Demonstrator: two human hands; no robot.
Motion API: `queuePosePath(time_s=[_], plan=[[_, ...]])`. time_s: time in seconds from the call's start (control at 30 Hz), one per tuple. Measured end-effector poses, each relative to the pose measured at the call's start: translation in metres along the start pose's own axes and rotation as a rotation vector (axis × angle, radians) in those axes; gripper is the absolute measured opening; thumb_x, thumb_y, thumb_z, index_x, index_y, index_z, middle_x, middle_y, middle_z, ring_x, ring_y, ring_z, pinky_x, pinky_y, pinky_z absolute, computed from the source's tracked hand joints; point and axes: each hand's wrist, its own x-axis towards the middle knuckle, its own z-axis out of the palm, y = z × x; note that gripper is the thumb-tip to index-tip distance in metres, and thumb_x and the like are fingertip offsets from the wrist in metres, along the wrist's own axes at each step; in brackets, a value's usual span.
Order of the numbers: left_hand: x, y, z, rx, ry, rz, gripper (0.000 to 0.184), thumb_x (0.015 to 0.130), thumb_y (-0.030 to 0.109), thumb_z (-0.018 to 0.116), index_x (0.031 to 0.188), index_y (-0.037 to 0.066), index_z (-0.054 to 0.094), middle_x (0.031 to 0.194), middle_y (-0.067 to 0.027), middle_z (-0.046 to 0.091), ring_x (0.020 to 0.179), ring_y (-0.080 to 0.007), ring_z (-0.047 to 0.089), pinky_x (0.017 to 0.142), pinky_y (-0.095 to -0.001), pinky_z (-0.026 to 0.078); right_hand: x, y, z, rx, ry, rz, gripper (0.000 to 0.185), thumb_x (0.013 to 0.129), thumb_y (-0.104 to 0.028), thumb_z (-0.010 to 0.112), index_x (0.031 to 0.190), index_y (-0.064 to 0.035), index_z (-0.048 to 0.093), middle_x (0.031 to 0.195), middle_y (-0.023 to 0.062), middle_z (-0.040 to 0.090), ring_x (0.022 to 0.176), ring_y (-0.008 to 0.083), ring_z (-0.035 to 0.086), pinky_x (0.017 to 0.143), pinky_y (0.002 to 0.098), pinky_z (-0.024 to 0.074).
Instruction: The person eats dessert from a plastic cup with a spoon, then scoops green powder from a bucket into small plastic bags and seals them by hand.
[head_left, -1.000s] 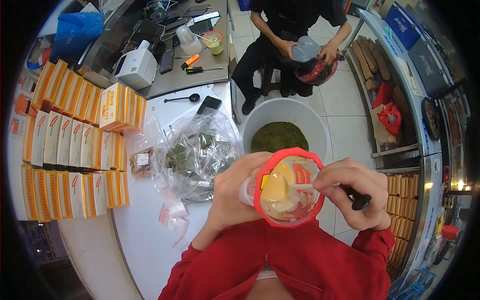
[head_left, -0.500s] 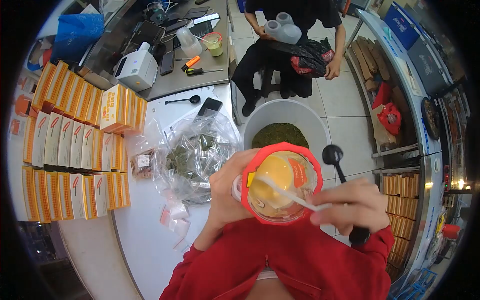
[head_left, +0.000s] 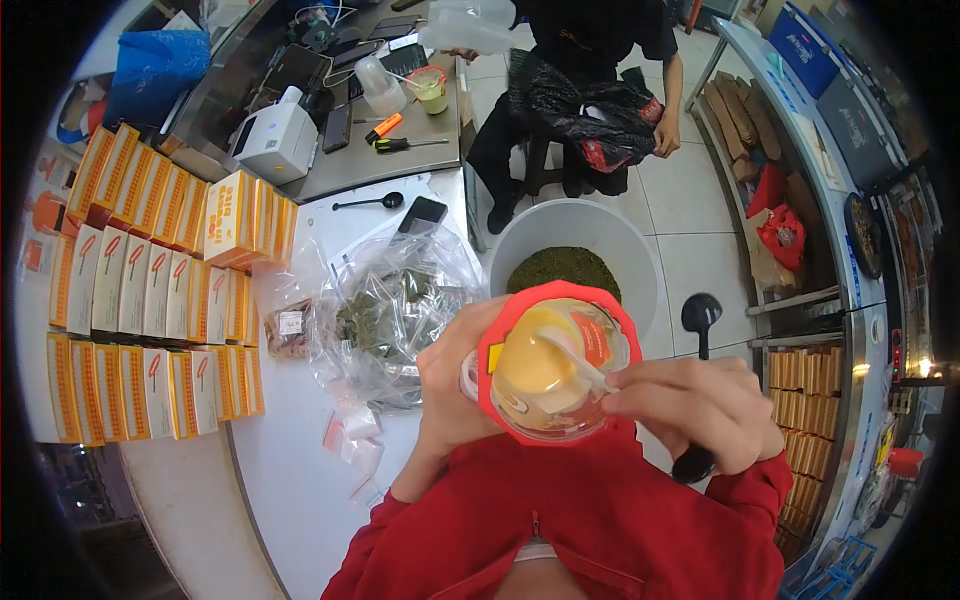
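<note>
My left hand (head_left: 455, 375) is wrapped round a clear plastic cup (head_left: 535, 425) with a red rim, tipped so its mouth faces me. Inside it shows something pale yellow (head_left: 535, 362) and orange print. Over the mouth, my right hand (head_left: 705, 405) pinches a white plastic utensil (head_left: 580, 362) that reaches into the cup; blur hides the shape of its tip. That same hand also holds a black spoon (head_left: 703, 312), bowl pointing away from me and dark handle end below the palm. Beyond the cup stands a large white tub (head_left: 640, 260) containing a dark green, crumbly mass (head_left: 560, 272).
Left of the cup, a clear plastic bag (head_left: 400, 310) with dark green contents lies on the white table (head_left: 290, 480). Rows of orange-and-white boxes (head_left: 150, 280) line the left side. Ahead sits another person (head_left: 590, 60) with a black bag (head_left: 590, 115). Shelves (head_left: 800, 400) stand at right.
The white utensil has shifted within the cup, and my right hand has turned so the black spoon swings right. The other person's hand has carried the clear containers up and left.
</note>
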Motion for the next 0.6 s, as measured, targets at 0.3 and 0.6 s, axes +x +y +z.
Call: queuePosePath(time_s=[0.3,0.6], plan=[[0.001,-0.001,0.002,0.004,0.000,-0.009,0.056,0.054,0.016,0.080,0.102,-0.001,0.057,0.097,-0.0162,0.062,0.084,-0.0271,0.063,0.074,-0.0326,0.050,-0.001,-0.003,0.003,0.219,0.133,0.099,0.022,0.066,0.004,0.065,0.088,0.0031,0.063,0.079,0.0123,0.064,0.060,0.0180,0.063,0.046,0.0240,0.0502],[-0.005,-0.006,-0.002,-0.087,0.029,0.044,0.054,0.055,0.016,0.077,0.102,-0.003,0.057,0.096,-0.0170,0.062,0.084,-0.0273,0.063,0.073,-0.0312,0.049,-0.005,0.003,0.019,0.030,0.126,-0.331,0.020,0.063,-0.010,0.061,0.081,-0.0021,0.065,0.082,0.0102,0.064,0.046,0.0059,0.047,0.038,0.0160,0.0323]])
